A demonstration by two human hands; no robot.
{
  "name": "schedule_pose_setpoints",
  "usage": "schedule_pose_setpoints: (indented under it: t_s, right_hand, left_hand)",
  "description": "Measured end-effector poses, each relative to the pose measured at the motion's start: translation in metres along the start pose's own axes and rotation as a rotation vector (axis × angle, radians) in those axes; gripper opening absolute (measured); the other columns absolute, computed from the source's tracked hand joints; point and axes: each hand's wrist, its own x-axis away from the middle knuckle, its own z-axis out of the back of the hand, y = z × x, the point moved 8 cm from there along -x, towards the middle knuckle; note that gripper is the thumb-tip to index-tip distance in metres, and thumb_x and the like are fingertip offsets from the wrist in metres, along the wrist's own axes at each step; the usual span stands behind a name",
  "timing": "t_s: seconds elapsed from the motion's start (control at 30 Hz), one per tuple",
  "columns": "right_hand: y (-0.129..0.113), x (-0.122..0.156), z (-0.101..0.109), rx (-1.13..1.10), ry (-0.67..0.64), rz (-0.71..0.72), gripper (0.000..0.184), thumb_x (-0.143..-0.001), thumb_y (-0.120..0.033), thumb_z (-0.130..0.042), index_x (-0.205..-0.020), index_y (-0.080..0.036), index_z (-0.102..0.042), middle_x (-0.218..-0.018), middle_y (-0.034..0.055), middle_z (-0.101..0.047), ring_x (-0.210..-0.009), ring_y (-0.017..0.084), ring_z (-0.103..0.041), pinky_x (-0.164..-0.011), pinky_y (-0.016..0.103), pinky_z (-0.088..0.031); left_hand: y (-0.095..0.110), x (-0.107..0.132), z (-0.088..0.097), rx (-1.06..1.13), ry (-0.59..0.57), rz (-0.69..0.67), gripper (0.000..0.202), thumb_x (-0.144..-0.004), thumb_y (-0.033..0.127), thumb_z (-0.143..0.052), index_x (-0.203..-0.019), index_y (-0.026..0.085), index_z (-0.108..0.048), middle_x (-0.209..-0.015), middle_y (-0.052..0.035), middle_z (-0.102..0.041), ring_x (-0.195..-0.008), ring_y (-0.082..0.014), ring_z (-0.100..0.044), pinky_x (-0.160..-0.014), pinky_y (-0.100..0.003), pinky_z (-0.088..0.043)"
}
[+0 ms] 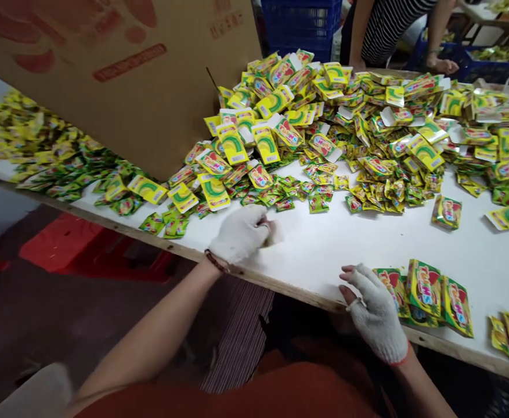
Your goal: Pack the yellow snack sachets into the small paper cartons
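Observation:
My left hand (242, 233), in a white knit glove, rests on the white table (324, 244) with its fingers curled; motion blur hides whether anything is in them. My right hand (374, 310), gloved with bare fingertips, lies at the table's front edge with its fingers against a stack of green and yellow packets (428, 293) standing in a row. A big heap of yellow-green sachets and folded cards (345, 128) covers the far half of the table.
A large brown cardboard box (119, 75) stands at the back left, with more sachets (49, 154) beside it. Another person in a striped top (389, 29) stands at the far side near blue crates (302, 23). A red stool (75, 247) sits under the table.

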Motion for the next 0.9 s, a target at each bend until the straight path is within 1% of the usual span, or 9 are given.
schedule_pose_setpoints:
  t_s: [0.13, 0.27, 0.4, 0.47, 0.53, 0.63, 0.73, 0.83, 0.9]
  right_hand:
    - [0.013, 0.005, -0.006, -0.023, 0.118, -0.082, 0.031, -0.088, -0.02, -0.066, -0.117, -0.02, -0.055, -0.122, 0.0123, -0.067, -0.114, 0.024, -0.065, -0.095, 0.038, -0.054]
    - [0.035, 0.011, 0.001, -0.079, 0.111, -0.27, 0.021, -0.091, -0.017, -0.056, -0.11, -0.023, -0.06, -0.1, 0.006, -0.071, -0.095, 0.021, -0.069, -0.087, 0.035, -0.056]
    - [0.05, 0.014, 0.008, -0.313, 0.141, -0.397, 0.025, -0.09, -0.02, -0.058, -0.115, -0.023, -0.057, -0.107, 0.0062, -0.071, -0.101, 0.02, -0.069, -0.091, 0.035, -0.056]
    - [0.059, 0.017, 0.006, -0.488, 0.217, -0.461, 0.032, -0.088, -0.022, -0.06, -0.119, -0.025, -0.05, -0.105, 0.0056, -0.071, -0.098, 0.02, -0.07, -0.087, 0.035, -0.058]
    - [0.068, 0.021, 0.001, -0.594, 0.294, -0.51, 0.035, -0.087, -0.025, -0.063, -0.117, -0.025, -0.047, -0.099, 0.0042, -0.07, -0.093, 0.019, -0.071, -0.081, 0.033, -0.059]
    - [0.072, 0.024, 0.001, -0.455, 0.285, -0.503, 0.028, -0.086, -0.027, -0.064, -0.112, -0.023, -0.056, -0.098, 0.005, -0.07, -0.091, 0.019, -0.07, -0.081, 0.033, -0.058]
    - [0.065, 0.021, 0.006, -0.231, 0.186, -0.441, 0.017, -0.088, -0.029, -0.061, -0.101, -0.02, -0.066, -0.094, 0.0052, -0.071, -0.087, 0.019, -0.067, -0.08, 0.032, -0.054]
    - [0.06, 0.016, 0.008, -0.149, 0.093, -0.431, 0.015, -0.091, -0.03, -0.056, -0.083, -0.02, -0.064, -0.079, 0.0023, -0.066, -0.076, 0.017, -0.061, -0.072, 0.029, -0.05]
    - [0.062, 0.015, 0.009, -0.202, 0.124, -0.479, 0.013, -0.09, -0.031, -0.057, -0.084, -0.02, -0.061, -0.074, 0.0006, -0.062, -0.071, 0.015, -0.058, -0.068, 0.028, -0.049]
  left_hand:
    - [0.09, 0.028, -0.032, 0.477, 0.048, -0.093, 0.01, -0.078, 0.02, -0.052, -0.069, 0.019, -0.054, -0.066, 0.0001, -0.058, -0.063, -0.014, -0.051, -0.061, -0.027, -0.036]
    - [0.129, 0.04, -0.06, 0.753, 0.036, -0.133, 0.014, -0.081, 0.026, -0.057, -0.07, 0.019, -0.057, -0.072, -0.0021, -0.064, -0.068, -0.0146, -0.057, -0.066, -0.028, -0.043]
    - [0.133, 0.039, -0.083, 1.124, -0.115, -0.148, 0.02, -0.08, 0.034, -0.069, -0.082, 0.018, -0.058, -0.101, -0.0087, -0.072, -0.094, -0.0196, -0.067, -0.083, -0.032, -0.053]
    - [0.13, 0.04, -0.096, 1.311, -0.213, -0.083, 0.029, -0.076, 0.038, -0.075, -0.084, 0.017, -0.057, -0.102, -0.0089, -0.072, -0.089, -0.0194, -0.069, -0.078, -0.031, -0.056]
    - [0.124, 0.042, -0.105, 1.357, -0.235, -0.023, 0.033, -0.073, 0.038, -0.079, -0.089, 0.016, -0.061, -0.097, -0.0078, -0.073, -0.085, -0.0191, -0.07, -0.075, -0.03, -0.058]
    - [0.116, 0.045, -0.108, 1.243, -0.2, -0.027, 0.029, -0.077, 0.036, -0.076, -0.097, 0.016, -0.07, -0.097, -0.008, -0.075, -0.089, -0.0202, -0.07, -0.081, -0.032, -0.058]
    - [0.12, 0.046, -0.106, 1.143, -0.239, -0.125, 0.022, -0.079, 0.034, -0.072, -0.093, 0.017, -0.077, -0.098, -0.008, -0.077, -0.092, -0.021, -0.07, -0.087, -0.034, -0.056]
    - [0.128, 0.044, -0.108, 1.146, -0.324, -0.153, 0.021, -0.08, 0.035, -0.071, -0.088, 0.017, -0.078, -0.095, -0.0078, -0.076, -0.091, -0.0207, -0.07, -0.086, -0.033, -0.056]
    - [0.129, 0.041, -0.112, 1.217, -0.359, -0.081, 0.028, -0.077, 0.036, -0.072, -0.095, 0.015, -0.074, -0.093, -0.0076, -0.075, -0.087, -0.0198, -0.069, -0.081, -0.031, -0.056]
